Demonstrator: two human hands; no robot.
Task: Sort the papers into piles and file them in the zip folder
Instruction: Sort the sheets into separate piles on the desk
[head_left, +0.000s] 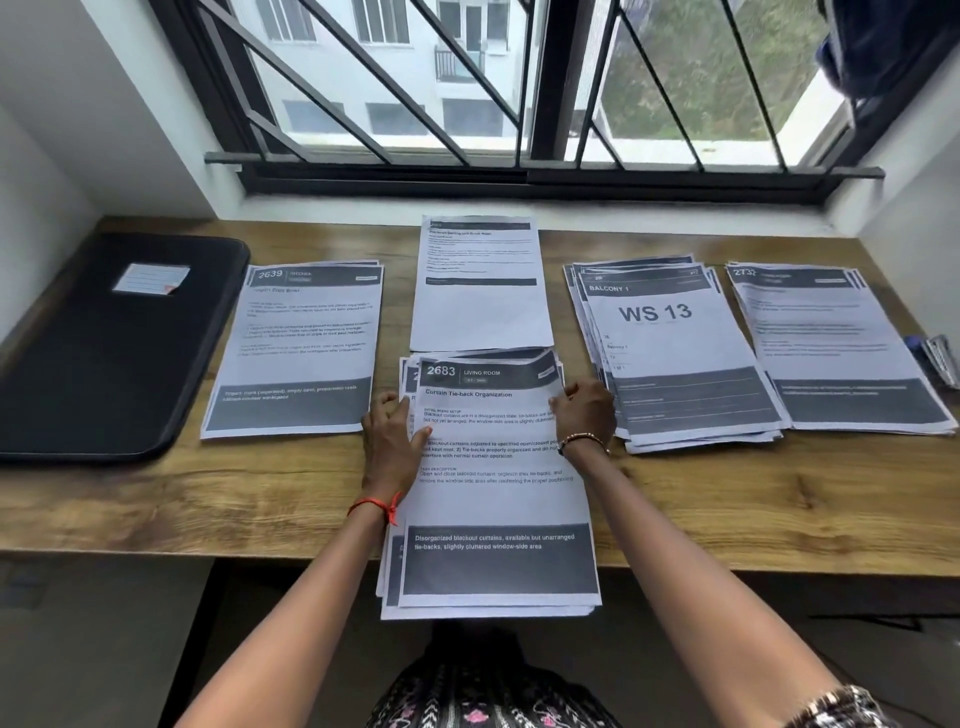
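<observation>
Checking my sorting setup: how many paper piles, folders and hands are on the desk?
White printed paper piles: 5
Black zip folder: 1
Left hand and right hand, holding the nearest pile: 2
Total: 8

top sheet of lower-centre stack (493, 493): "2683 living room", "curtain tie-back organization". left-of-centre pile (296, 348): "2639 kitchen". right-of-centre pile (670, 353): "balcony 1", "ws 13". far-right pile (831, 343): "2732". upper-centre sheet (480, 306): print too small to read.
</observation>
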